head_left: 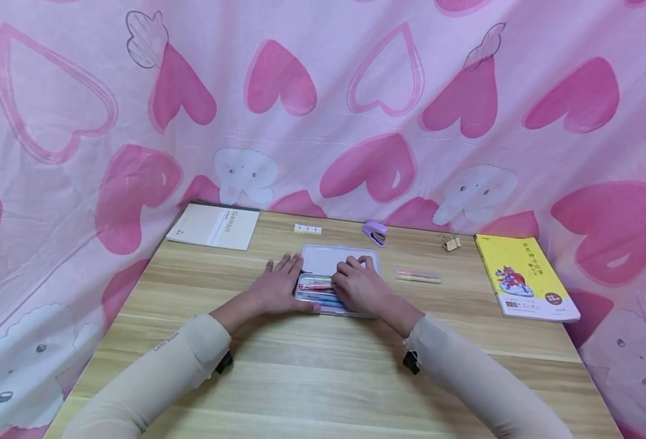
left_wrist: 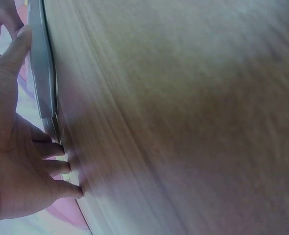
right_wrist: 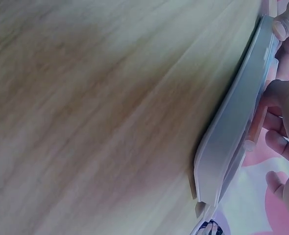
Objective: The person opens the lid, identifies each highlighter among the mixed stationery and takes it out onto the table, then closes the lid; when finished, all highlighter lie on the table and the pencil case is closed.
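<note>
Wood tabletop [head_left: 312, 378] is running wide on the near side of both hands. Yellow book [head_left: 520, 268] is lying well right of the hands, along the table's right edge; notebook [head_left: 213, 227] is sitting beyond the left hand [head_left: 279, 286], near the back-left corner. Pencil case [right_wrist: 228, 132] is lying open between the hands. Left fingers are spreading along its left edge, thumb at its front rim. Purple stapler [head_left: 374, 230] is standing beyond the right hand [head_left: 358, 283], which is pinching an orange pen [right_wrist: 257, 123] at the case's right part.
</note>
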Demonstrator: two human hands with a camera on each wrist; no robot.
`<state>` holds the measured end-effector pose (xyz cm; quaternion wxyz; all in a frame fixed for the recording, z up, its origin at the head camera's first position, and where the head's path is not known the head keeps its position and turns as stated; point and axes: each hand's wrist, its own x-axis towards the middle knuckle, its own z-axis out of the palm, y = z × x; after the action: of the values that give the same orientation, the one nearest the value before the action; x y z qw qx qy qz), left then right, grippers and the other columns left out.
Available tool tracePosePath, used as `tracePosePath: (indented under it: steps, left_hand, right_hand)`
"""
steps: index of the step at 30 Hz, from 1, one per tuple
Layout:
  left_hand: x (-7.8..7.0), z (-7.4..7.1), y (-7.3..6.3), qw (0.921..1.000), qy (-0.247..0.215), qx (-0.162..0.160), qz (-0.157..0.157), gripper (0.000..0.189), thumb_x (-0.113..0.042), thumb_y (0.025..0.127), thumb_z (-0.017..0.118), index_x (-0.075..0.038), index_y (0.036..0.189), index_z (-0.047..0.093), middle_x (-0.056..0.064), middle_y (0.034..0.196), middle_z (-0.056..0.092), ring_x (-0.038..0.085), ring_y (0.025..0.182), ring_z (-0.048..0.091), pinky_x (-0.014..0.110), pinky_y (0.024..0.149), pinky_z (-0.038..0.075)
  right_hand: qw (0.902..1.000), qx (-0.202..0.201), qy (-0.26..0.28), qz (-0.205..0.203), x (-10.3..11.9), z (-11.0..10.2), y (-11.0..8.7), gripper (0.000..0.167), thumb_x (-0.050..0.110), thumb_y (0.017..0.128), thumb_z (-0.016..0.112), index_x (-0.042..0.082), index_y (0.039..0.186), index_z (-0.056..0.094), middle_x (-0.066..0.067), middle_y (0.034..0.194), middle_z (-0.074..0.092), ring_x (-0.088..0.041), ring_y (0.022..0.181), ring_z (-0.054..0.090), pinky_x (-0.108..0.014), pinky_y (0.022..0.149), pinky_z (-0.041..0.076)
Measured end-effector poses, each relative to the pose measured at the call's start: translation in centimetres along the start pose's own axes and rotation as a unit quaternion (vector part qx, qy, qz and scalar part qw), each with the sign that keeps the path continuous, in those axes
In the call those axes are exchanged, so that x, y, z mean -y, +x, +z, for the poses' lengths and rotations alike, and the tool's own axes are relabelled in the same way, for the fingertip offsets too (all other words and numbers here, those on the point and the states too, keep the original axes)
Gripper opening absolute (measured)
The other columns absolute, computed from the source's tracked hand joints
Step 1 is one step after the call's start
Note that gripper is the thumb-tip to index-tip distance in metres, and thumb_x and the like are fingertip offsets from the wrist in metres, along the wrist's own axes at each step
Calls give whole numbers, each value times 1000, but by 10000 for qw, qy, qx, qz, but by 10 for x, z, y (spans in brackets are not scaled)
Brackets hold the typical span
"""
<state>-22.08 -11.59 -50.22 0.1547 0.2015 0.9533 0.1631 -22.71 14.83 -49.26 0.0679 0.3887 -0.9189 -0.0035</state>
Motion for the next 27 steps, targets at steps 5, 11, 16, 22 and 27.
tracePosePath:
  steps: [5, 11, 16, 22, 27]
  left_hand:
    - [-1, 0, 0, 10000, 37, 9, -13, 143, -96, 81, 66, -4, 177, 14, 15, 187, 13, 37, 175, 6, 65, 141, 7]
    - [-1, 1, 1, 10000, 28, -1, -17, 143, -96, 81, 66, -4, 177, 14, 15, 187, 13, 37, 175, 6, 65, 141, 7]
    - [-1, 0, 1, 10000, 8, 4, -37, 143, -95, 81, 67, -5, 178, 13, 15, 187, 13, 37, 176, 5, 65, 141, 7]
    - [-3, 0, 0, 10000, -25, 12, -43, 142, -94, 82, 68, -5, 178, 14, 14, 187, 13, 37, 176, 5, 65, 141, 7]
    - [-3, 0, 0, 10000, -22, -10, -30, 141, -93, 82, 68, -5, 178, 14, 14, 187, 14, 37, 176, 6, 65, 141, 7]
  right_hand:
    - [9992, -399, -25, -83, -6, 0, -4, 13, 28, 103, 79, 20, 114, 81, 0, 111, 72, -24, 109, 61, -58, 104, 50]
    - [9948, -979, -203, -200, -17, -5, -10, 11, 24, 97, 84, 18, 104, 79, 0, 103, 70, -26, 105, 62, -59, 101, 50]
    - [9939, -1069, -247, -129, -25, -9, -17, 8, 23, 98, 83, 17, 100, 78, -1, 101, 70, -27, 104, 62, -62, 101, 50]
    - [9945, -995, -326, -8, -33, -11, -26, 8, 22, 99, 83, 17, 102, 78, -2, 104, 71, -27, 105, 62, -62, 104, 50]
    - [9939, -1029, -391, 18, -41, -12, -34, 10, 22, 98, 84, 15, 103, 78, -3, 105, 72, -29, 106, 62, -64, 104, 51]
